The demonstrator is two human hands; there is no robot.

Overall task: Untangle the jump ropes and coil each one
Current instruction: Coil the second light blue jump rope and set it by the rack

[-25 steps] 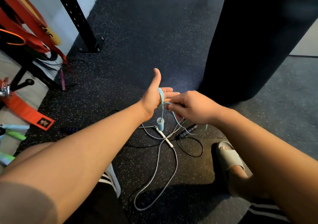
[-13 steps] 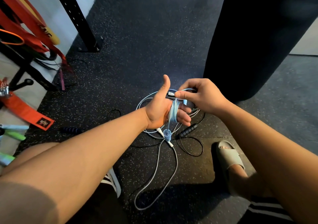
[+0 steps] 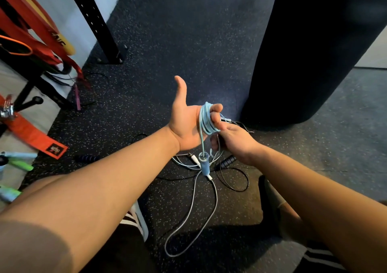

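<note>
Where fingers curl, blue rope [image 3: 206, 117] coils.

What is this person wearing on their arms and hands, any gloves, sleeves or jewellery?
Nothing on either. The left hand and right hand are bare, with no gloves, rings or watch in view, and both forearms are uncovered right to the picture's edge, so no sleeves show. Lower down there are dark shorts with white stripes and a pale slide sandal on one foot.

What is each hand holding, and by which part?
Light blue jump rope: cord coiled around left hand fingers; right hand grips cord under the coil.
</note>
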